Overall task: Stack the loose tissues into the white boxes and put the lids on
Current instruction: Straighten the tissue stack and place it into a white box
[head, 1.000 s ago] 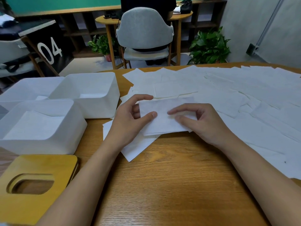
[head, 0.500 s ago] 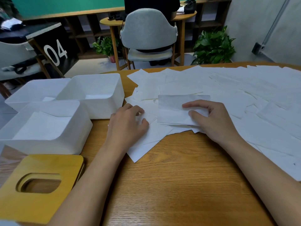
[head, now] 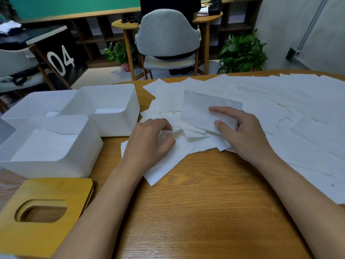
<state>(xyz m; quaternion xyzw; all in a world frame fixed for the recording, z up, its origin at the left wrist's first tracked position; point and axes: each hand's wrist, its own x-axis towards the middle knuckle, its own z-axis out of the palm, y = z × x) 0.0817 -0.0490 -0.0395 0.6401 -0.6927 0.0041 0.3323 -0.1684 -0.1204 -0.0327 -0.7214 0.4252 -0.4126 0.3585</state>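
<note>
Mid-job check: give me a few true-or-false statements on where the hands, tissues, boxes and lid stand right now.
The right hand pinches a flat white tissue. True.
The yellow wooden lid with an oval slot sits on a box. False: it lies on the wooden table, and no box is lidded.
The nearest white plastic box holds tissues. True.
Every tissue is boxed. False: loose white tissues cover the table's right side.
The left hand reaches into a box. False: it grips some of those tissues beside the boxes.
</note>
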